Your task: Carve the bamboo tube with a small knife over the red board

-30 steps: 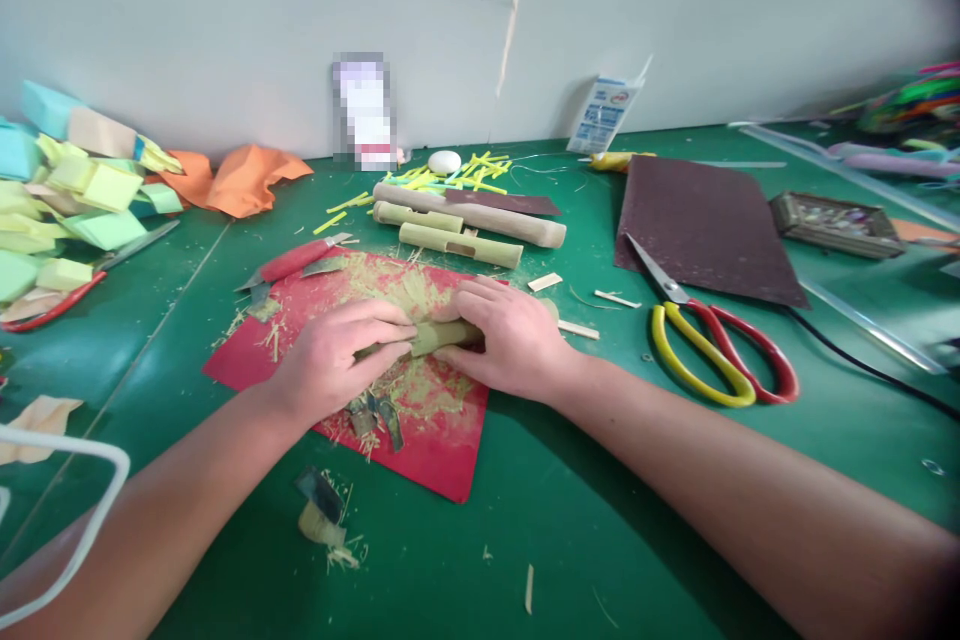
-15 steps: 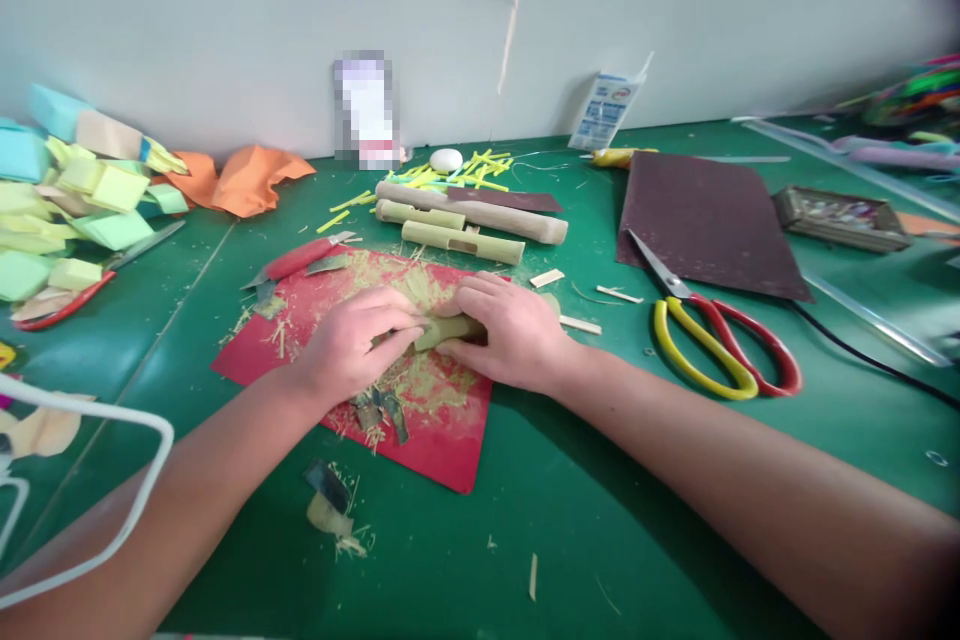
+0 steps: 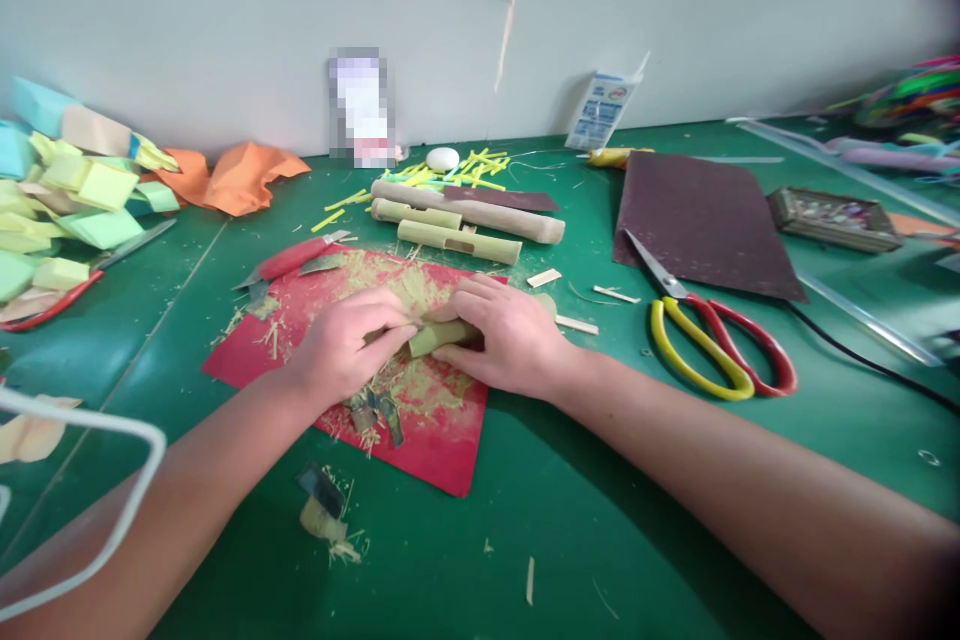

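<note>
Over a red mat [image 3: 439,455] covered in pale dust, my right hand [image 3: 514,335] is wrapped round a short greenish bamboo tube [image 3: 435,335], hiding its right end. At the tube's left end, my left hand [image 3: 352,340] is closed in a pinch. Whatever sits between those fingertips is too small and covered to name. Dark scraps [image 3: 375,417] and fine shavings lie on the mat just below the hands. A red-handled knife [image 3: 289,260] rests at the mat's upper left edge.
Cut bamboo tubes [image 3: 459,243] lie behind the mat, near yellow strips [image 3: 480,168] and a white egg-shaped object [image 3: 442,159]. To the right are scissors [image 3: 701,345], a dark brown sheet [image 3: 697,220] and a small box [image 3: 832,218]. Folded papers [image 3: 105,185] pile up at left.
The whole view has shifted slightly. Both hands stay at the bamboo tube with nearly the same grip, and a little more of the tube's left end shows.
</note>
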### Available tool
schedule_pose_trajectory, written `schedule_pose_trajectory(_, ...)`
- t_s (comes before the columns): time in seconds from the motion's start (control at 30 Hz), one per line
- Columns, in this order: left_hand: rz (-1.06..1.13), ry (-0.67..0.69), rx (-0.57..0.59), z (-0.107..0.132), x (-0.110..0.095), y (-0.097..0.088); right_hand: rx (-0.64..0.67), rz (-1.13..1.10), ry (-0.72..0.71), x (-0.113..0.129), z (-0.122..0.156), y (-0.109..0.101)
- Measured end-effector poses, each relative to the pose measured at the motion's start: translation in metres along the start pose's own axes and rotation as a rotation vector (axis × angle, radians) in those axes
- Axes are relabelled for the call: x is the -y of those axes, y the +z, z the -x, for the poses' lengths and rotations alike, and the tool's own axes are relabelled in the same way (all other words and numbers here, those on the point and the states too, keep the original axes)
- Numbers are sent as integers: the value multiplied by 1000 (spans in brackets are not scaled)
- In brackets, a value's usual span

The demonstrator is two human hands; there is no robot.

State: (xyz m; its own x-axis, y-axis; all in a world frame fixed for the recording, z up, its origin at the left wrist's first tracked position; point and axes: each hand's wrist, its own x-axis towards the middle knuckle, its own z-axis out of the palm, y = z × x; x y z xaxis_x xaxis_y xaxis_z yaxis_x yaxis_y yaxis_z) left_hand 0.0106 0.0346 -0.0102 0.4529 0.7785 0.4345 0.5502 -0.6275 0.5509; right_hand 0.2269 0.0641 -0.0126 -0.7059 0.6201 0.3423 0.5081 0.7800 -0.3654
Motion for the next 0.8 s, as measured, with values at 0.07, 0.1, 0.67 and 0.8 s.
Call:
schedule_pose_trajectory(0.07, 7, -31, 15, 1, -1, 0, -8, -8, 7, 0, 0, 0)
schedule_pose_trajectory(0.1, 13, -40, 26, 1, -2, -1, -3, -10, 17, 0, 1, 0)
schedule_pose_trajectory(0.67, 26, -67, 0, 2, -6, 0, -47, -39, 112, 2, -1, 1)
schedule_pose_trajectory(0.8, 34, -103, 23, 0, -8, 2, -42, -43, 150, 4, -1, 0)
